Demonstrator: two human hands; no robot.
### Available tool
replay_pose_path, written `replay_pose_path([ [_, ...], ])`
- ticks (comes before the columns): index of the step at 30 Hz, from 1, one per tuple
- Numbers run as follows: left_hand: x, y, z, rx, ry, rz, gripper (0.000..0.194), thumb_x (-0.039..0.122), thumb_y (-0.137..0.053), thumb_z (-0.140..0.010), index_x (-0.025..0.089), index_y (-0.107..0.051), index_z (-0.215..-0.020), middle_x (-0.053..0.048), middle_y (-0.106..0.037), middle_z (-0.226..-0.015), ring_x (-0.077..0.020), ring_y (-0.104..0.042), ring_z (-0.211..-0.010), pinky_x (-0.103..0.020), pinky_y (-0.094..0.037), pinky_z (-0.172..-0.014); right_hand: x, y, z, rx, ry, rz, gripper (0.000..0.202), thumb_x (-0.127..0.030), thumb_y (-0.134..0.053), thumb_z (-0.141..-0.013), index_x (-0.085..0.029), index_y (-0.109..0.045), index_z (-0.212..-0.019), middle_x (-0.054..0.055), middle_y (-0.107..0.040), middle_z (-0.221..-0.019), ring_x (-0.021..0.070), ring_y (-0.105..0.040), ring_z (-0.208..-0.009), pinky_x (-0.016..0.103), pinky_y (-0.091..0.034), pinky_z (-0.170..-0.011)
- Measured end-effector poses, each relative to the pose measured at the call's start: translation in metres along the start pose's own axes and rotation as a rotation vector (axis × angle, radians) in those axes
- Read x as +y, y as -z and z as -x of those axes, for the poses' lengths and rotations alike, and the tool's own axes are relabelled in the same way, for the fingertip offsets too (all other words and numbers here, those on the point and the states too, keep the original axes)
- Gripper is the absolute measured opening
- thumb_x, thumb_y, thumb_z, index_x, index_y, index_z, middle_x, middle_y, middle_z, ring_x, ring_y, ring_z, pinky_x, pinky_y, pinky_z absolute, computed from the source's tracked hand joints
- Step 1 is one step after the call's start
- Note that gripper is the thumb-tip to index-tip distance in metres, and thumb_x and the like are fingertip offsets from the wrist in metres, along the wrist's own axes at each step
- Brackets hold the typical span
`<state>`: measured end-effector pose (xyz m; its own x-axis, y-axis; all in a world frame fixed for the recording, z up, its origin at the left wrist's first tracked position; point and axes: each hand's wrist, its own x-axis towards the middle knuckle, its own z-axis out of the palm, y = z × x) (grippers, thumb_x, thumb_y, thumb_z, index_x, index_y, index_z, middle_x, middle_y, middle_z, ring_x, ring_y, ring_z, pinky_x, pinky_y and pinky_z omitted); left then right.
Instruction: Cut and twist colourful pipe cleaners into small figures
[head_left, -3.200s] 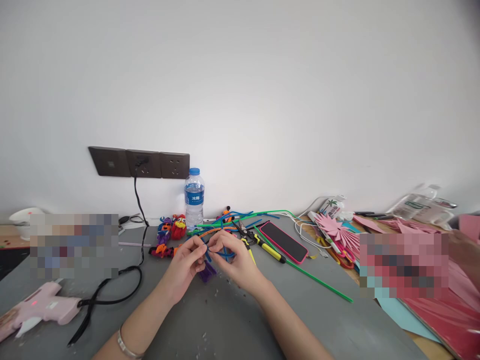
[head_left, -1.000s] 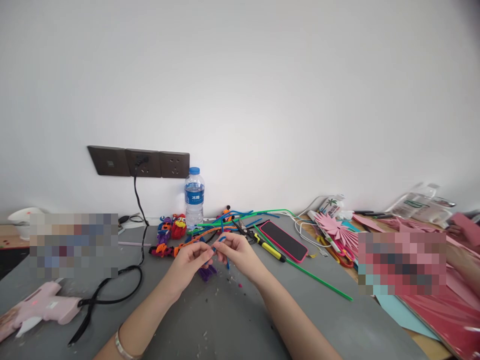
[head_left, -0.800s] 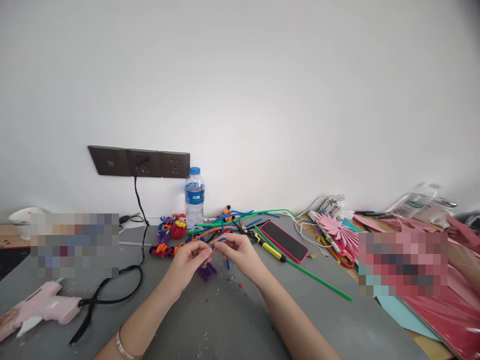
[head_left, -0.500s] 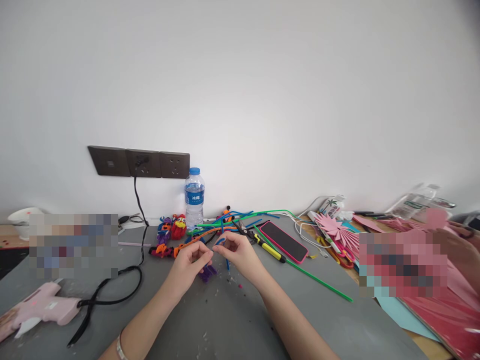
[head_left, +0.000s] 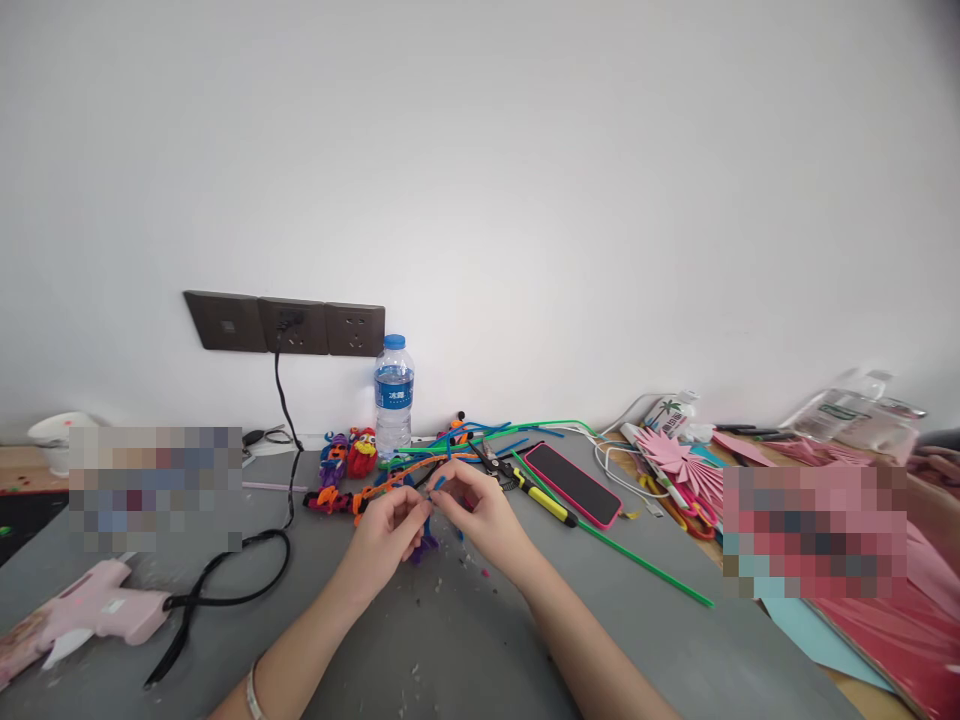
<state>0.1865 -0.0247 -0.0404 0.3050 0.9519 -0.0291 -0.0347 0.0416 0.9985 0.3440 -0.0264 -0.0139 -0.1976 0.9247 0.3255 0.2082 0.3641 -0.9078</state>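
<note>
Roughly, at centre frame:
Left hand (head_left: 390, 525): grip pinched on the blue pipe cleaner (head_left: 437, 483), fingers curled, wrist low over the counter (head_left: 465, 650).
Right hand (head_left: 480, 505): fingertips pressed on the same stem from the other side, likely so each hand could brace a bend.
Purple piece (head_left: 424, 545): just below both hands, lying on the counter.
Spare stems (head_left: 480, 435): piled behind, within reach.
Cutters (head_left: 525, 487): right of the hands, beside the phone (head_left: 574, 482).
Glue gun (head_left: 90, 612): lower left, well apart.

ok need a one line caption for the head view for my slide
Both hands, left hand and right hand, pinch a blue pipe cleaner over a grey table.
</note>
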Motion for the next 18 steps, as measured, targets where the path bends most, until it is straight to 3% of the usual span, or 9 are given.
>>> replay_pose_path([
  [9, 0.009, -0.001, 0.002, 0.024, 0.124, 0.215, 0.035, 0.048, -0.071, -0.071, 0.019, -0.052, -0.067, 0.006, -0.048, -0.052, -0.0084, -0.042, -0.045, -0.020, -0.032, -0.045, 0.004, 0.000, 0.001, 0.036, 0.005, -0.013, 0.005, -0.021, -0.063, -0.080, -0.020, -0.063, -0.075, 0.006, -0.073, -0.085, 0.0199, -0.067, -0.079, 0.031, -0.050, -0.072],
  [18, 0.011, 0.002, 0.000, 0.075, 0.045, 0.432, 0.035, 0.044, -0.077, -0.069, 0.018, -0.055, -0.069, 0.005, -0.056, -0.056, -0.0080, -0.049, -0.052, -0.019, -0.041, -0.052, 0.001, -0.007, 0.004, 0.003, 0.118, -0.074, 0.007, -0.017, -0.061, -0.083, -0.020, -0.061, -0.077, 0.009, -0.071, -0.107, 0.0227, -0.066, -0.101, 0.037, -0.048, -0.089],
])
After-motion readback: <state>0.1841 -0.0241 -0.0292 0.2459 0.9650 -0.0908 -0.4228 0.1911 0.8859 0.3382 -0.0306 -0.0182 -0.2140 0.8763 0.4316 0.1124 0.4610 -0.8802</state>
